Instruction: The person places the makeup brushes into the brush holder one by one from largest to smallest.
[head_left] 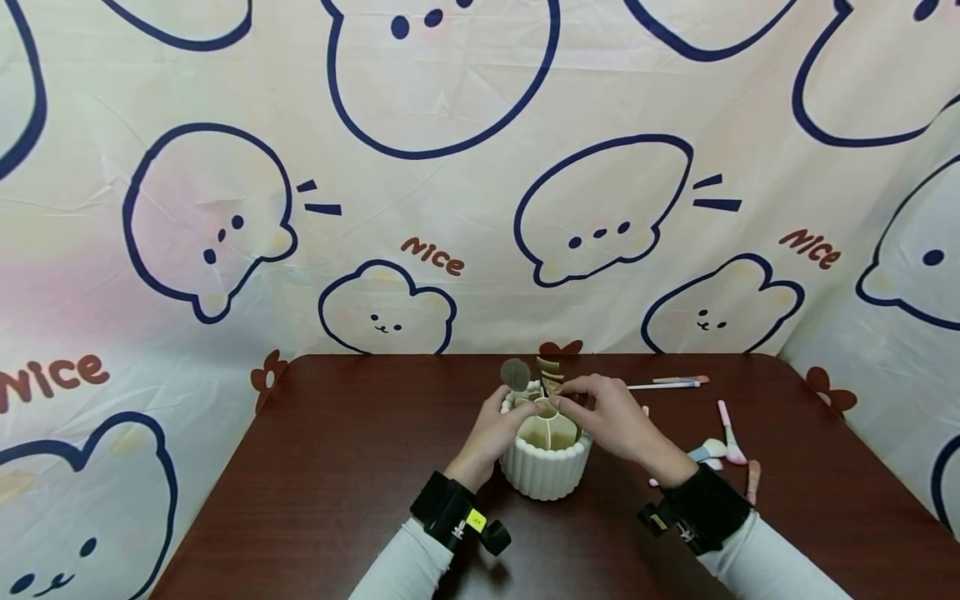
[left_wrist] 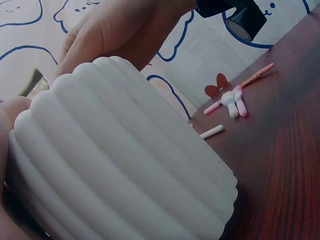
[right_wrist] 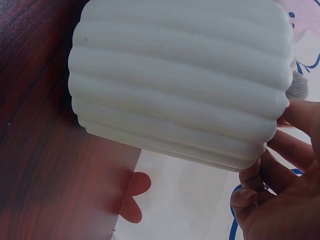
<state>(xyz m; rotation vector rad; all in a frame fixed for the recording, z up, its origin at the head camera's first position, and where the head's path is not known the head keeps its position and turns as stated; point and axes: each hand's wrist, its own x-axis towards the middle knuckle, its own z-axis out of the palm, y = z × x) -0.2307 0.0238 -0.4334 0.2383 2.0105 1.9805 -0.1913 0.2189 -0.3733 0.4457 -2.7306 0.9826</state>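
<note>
Fingers of L hand (head_left: 491, 437) gripped cup (head_left: 547, 472) rim, approx. 10 o'clock; R hand (head_left: 617, 418) at 2, grip unclear. Cup upright betw.; brushes (head_left: 731, 439) at 3, nearer R.

the pot (head_left: 546, 477) is standing on the table (head_left: 360, 467), with the cloth (head_left: 480, 208) hanging behind. the left hand (head_left: 501, 429) is resting at the pot's left rim, the right hand (head_left: 617, 421) at its right. a brush (head_left: 515, 374) is rising from the pot's far left. loose brushes (head_left: 734, 447) are lying rightward, further brushes (head_left: 667, 386) behind them.
</note>
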